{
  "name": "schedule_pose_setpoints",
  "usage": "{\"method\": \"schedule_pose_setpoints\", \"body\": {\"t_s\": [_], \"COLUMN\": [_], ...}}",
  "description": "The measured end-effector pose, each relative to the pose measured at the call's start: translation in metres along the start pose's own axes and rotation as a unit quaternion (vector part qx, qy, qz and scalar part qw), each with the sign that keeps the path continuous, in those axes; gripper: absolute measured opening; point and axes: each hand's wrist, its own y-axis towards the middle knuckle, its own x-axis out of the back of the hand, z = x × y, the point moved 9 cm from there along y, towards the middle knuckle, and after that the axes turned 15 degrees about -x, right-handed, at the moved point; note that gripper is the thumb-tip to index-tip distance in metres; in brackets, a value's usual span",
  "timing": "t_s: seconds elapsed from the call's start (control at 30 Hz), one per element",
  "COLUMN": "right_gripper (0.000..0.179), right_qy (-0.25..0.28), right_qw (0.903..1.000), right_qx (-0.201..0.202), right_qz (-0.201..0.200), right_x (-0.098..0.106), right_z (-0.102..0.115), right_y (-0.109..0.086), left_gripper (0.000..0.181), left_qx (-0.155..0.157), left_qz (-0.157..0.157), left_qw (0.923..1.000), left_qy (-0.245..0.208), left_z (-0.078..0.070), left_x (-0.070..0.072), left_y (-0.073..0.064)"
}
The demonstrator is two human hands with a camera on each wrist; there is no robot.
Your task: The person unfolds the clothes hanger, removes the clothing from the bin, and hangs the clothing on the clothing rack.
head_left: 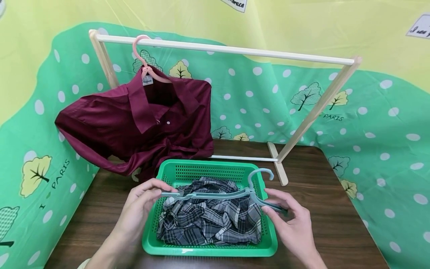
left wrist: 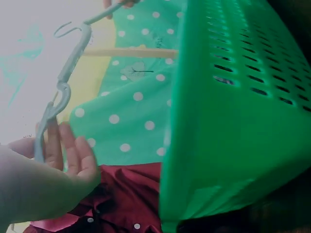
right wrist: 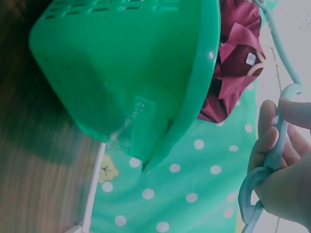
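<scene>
A blue-grey plastic clothes hanger is held level over a green basket, its hook pointing up and to the right. My left hand pinches one end between thumb and fingers. At the other arm, just past the hook, my right hand grips it with thumb and fingertips. Beneath the hanger, a crumpled black, grey and white plaid shirt lies in the basket. The left wrist view shows a notch in the hanger near my fingers; in the right wrist view my fingers curl round the hanger.
Behind the basket stands a rack with a white top rail and wooden legs. A maroon shirt hangs at its left on a pink hanger, draping close to the basket. Dark wooden table lies underneath; patterned green and yellow cloth surrounds it.
</scene>
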Motion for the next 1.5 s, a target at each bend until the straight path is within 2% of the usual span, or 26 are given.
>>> {"method": "schedule_pose_setpoints", "body": {"t_s": [0.13, 0.2, 0.27, 0.33, 0.43, 0.53, 0.63, 0.7, 0.77, 0.87, 0.97, 1.0, 1.07, 1.13, 1.2, 1.37, 1.5], "right_gripper": [0.053, 0.052, 0.051, 0.049, 0.048, 0.048, 0.048, 0.047, 0.047, 0.047, 0.047, 0.047, 0.047, 0.048, 0.048, 0.050, 0.050], "right_qy": [0.004, 0.000, -0.001, -0.003, -0.004, -0.012, -0.027, -0.033, -0.039, -0.044, -0.049, -0.049, -0.048, -0.047, -0.047, -0.052, -0.064], "right_qw": [1.0000, 0.9999, 0.9995, 0.9989, 0.9984, 0.9980, 0.9967, 0.9956, 0.9947, 0.9941, 0.9943, 0.9945, 0.9949, 0.9952, 0.9952, 0.9943, 0.9926], "right_qx": [0.000, -0.010, -0.028, -0.040, -0.050, -0.056, -0.070, -0.081, -0.089, -0.092, -0.086, -0.083, -0.078, -0.075, -0.075, -0.083, -0.097], "right_qz": [-0.003, -0.009, -0.016, -0.022, -0.025, -0.027, -0.033, -0.034, -0.033, -0.035, -0.040, -0.042, -0.042, -0.040, -0.041, -0.042, -0.035], "right_x": [0.005, 0.010, 0.015, 0.019, 0.024, 0.028, 0.032, 0.033, 0.034, 0.036, 0.037, 0.037, 0.037, 0.037, 0.037, 0.038, 0.039], "right_z": [-0.004, -0.008, -0.011, -0.013, -0.015, -0.018, -0.022, -0.026, -0.028, -0.029, -0.027, -0.027, -0.026, -0.026, -0.027, -0.032, -0.036], "right_y": [0.001, 0.002, 0.004, 0.005, 0.005, 0.005, 0.004, 0.004, 0.004, 0.004, 0.003, 0.003, 0.003, 0.003, 0.002, 0.001, 0.001], "left_gripper": [0.032, 0.039, 0.050, 0.053, 0.042, 0.029, 0.026, 0.025, 0.025, 0.028, 0.034, 0.036, 0.038, 0.038, 0.039, 0.039, 0.043], "left_qx": [0.012, 0.021, 0.019, 0.017, 0.028, 0.042, 0.041, 0.035, 0.030, 0.024, 0.017, 0.016, 0.015, 0.015, 0.012, -0.035, -0.037], "left_qz": [0.023, 0.033, 0.051, 0.073, 0.108, 0.145, 0.178, 0.189, 0.190, 0.199, 0.221, 0.228, 0.234, 0.231, 0.225, 0.214, 0.181], "left_qw": [0.9993, 0.9985, 0.9966, 0.9928, 0.9813, 0.9663, 0.9505, 0.9376, 0.9208, 0.8863, 0.8502, 0.8403, 0.8276, 0.8213, 0.8192, 0.8107, 0.8167], "left_qy": [0.025, 0.039, 0.061, 0.093, 0.157, 0.209, 0.251, 0.290, 0.339, 0.417, 0.477, 0.492, 0.510, 0.521, 0.527, 0.544, 0.547], "left_z": [0.010, 0.015, 0.019, 0.023, 0.029, 0.036, 0.040, 0.042, 0.042, 0.043, 0.045, 0.046, 0.047, 0.047, 0.047, 0.043, 0.037], "left_x": [-0.002, -0.004, -0.006, -0.008, -0.010, -0.014, -0.019, -0.021, -0.020, -0.019, -0.022, -0.024, -0.026, -0.027, -0.028, -0.031, -0.025], "left_y": [0.000, 0.000, 0.001, 0.001, -0.002, -0.006, -0.009, -0.011, -0.012, -0.014, -0.017, -0.018, -0.019, -0.019, -0.019, -0.017, -0.012]}}
